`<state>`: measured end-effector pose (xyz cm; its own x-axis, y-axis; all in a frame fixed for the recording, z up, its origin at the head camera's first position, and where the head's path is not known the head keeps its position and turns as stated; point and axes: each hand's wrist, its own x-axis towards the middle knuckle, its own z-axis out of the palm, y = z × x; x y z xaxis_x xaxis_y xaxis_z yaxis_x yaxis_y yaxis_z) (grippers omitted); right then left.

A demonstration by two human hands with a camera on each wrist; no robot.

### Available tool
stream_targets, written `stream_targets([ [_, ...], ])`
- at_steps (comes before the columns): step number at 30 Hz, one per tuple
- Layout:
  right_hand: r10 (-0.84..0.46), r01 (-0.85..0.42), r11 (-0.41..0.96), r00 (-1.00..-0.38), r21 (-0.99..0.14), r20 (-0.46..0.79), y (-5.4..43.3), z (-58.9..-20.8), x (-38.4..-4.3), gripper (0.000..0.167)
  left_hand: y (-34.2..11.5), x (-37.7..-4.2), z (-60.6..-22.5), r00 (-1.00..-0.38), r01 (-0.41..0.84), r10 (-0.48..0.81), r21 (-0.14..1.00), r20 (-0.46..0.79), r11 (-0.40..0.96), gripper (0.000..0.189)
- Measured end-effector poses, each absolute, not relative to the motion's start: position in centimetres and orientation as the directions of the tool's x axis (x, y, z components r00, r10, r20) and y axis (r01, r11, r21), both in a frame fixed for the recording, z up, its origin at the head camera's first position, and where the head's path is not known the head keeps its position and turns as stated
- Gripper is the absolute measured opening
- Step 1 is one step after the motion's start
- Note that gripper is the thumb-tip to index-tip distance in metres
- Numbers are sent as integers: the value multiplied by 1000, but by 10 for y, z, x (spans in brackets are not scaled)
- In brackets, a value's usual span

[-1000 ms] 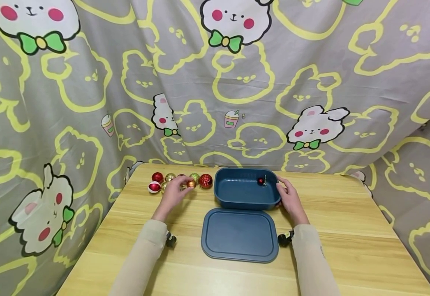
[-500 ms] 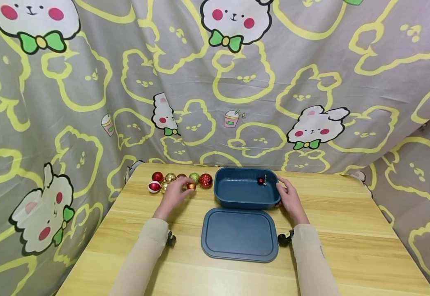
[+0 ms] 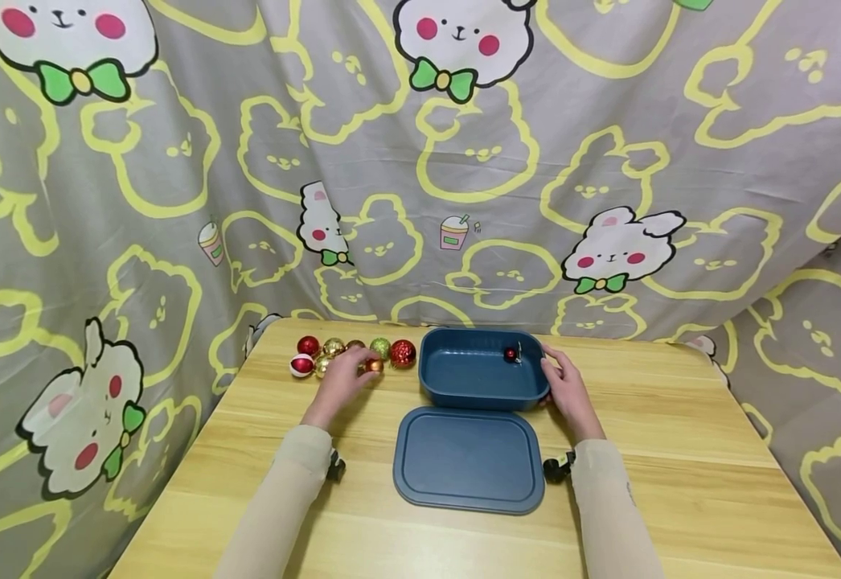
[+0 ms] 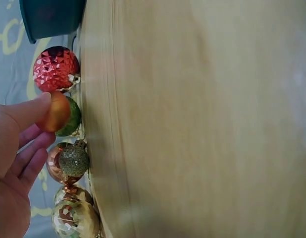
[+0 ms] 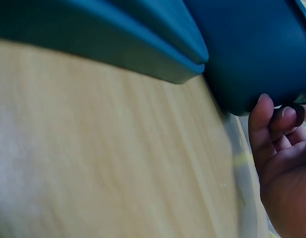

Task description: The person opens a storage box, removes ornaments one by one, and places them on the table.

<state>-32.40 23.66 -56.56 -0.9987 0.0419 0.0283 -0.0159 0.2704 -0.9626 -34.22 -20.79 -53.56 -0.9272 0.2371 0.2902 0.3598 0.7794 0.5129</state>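
Beside a row of shiny Christmas baubles, my left hand (image 3: 342,382) pinches a small orange bauble (image 4: 58,113) between thumb and fingers. In the left wrist view a green bauble (image 4: 72,119) sits partly behind it, with a faceted red bauble (image 4: 56,69) above. A glittery bauble (image 4: 74,160) and gold baubles (image 4: 76,219) lie below. My right hand (image 3: 569,392) holds the right end of a dark blue box (image 3: 464,378), its thumb against the outer wall; some fingers are hidden. Inside the box, near its back right corner, lies a small red bauble (image 3: 510,355).
In front of the box a flat blue lid (image 3: 468,460) lies on the wooden table (image 3: 681,482). A striped red-and-white bauble (image 3: 301,366) and a red bauble (image 3: 308,346) are at the row's left end. A patterned curtain (image 3: 391,161) hangs behind the table.
My left hand shifts only very slightly, keeping its fingers at the orange bauble. The right hand, box and lid stay in place.
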Motion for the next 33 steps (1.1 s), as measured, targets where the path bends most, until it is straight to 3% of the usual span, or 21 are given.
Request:
stream_targets([
  [33,42,-33,266,-998,-963,46,237,-567,-322,53,-206,-341,-534,-926,365,274,437,259,822,33],
])
